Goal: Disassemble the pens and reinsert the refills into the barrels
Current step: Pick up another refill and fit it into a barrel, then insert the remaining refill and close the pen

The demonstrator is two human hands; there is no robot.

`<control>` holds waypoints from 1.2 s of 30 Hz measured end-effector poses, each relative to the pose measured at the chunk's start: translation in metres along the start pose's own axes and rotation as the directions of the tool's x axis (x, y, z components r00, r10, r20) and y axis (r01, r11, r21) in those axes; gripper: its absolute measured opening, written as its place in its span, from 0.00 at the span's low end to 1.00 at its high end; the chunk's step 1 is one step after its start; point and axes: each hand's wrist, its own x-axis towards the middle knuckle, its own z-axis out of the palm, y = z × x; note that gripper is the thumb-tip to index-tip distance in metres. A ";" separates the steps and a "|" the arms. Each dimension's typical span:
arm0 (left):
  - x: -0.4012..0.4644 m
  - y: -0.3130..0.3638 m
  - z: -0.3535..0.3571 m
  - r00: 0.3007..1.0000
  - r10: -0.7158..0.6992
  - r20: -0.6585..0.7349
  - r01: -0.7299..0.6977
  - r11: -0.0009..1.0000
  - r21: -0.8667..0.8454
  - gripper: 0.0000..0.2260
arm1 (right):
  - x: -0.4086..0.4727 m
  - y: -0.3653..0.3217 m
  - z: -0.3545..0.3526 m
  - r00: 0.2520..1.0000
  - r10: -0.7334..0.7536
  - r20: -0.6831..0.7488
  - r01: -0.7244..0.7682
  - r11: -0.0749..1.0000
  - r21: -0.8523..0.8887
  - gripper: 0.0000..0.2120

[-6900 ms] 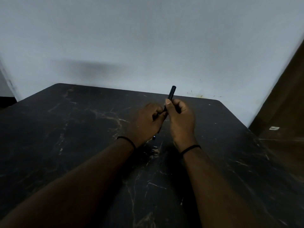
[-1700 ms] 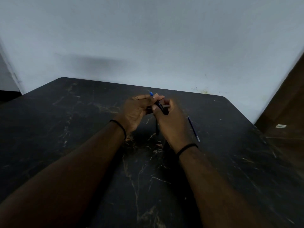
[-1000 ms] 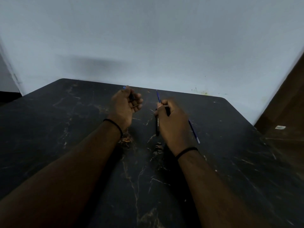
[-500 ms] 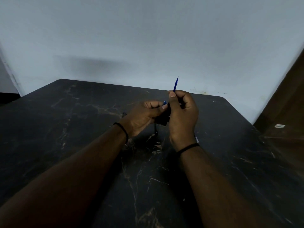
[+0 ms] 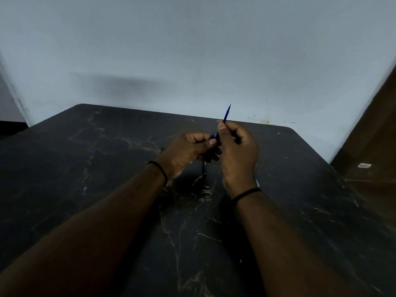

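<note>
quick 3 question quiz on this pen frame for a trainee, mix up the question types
1. True or false: the blue refill sticks up above the right hand.
2. What colour is the table? A) white B) black with pale veins C) red
3. Fill in: each wrist wears a thin black ____.

Key:
1. True: the right hand pinches it, tip pointing up.
2. B.
3. Band: one by the left hand, the other by the right. The left hand's fingers curl round a small dark pen part with a blue end.
</note>
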 end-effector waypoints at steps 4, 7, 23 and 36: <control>0.000 0.002 0.005 0.996 0.032 -0.087 -0.025 0.997 0.079 0.06 | 0.000 0.000 -0.001 0.999 -0.044 -0.003 0.044 0.999 0.001 0.03; 0.003 0.003 0.007 0.972 0.130 -0.197 -0.074 0.960 0.270 0.05 | -0.001 -0.001 -0.001 0.997 -0.083 -0.001 0.083 0.996 0.007 0.03; 0.003 -0.006 -0.010 0.856 0.345 -0.385 -0.038 0.785 0.618 0.05 | 0.007 -0.019 -0.015 0.911 -0.405 -0.078 0.408 0.913 0.022 0.04; 0.005 -0.011 -0.004 0.819 0.420 -0.391 -0.082 0.760 0.645 0.04 | 0.055 0.027 -0.096 1.000 0.017 0.009 -0.003 0.621 -0.783 0.18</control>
